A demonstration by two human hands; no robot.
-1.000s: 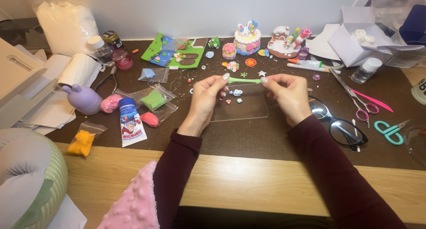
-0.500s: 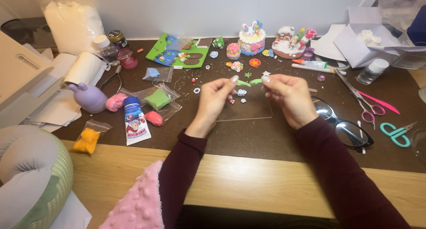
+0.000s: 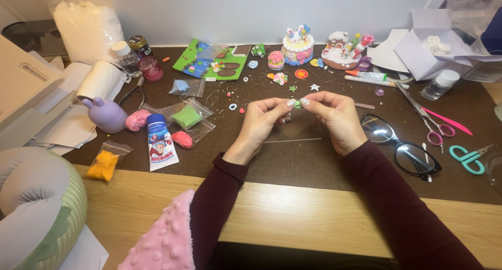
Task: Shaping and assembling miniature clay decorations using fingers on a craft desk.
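Pinching what looks like a small green clay piece point(image 3: 297, 104), left hand point(image 3: 263, 122) and right hand point(image 3: 334, 118) fingers close on it.

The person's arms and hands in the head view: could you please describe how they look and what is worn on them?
Both arms wear long, close-fitting sleeves in dark maroon, the left sleeve and the right sleeve both ending at the wrist. The left hand and right hand are bare: no gloves, rings, watch or bracelets show. The fingernails are painted a pale, whitish colour.

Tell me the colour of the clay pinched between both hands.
Green: a small clay piece held between left hand and right hand. Head view, the only one.
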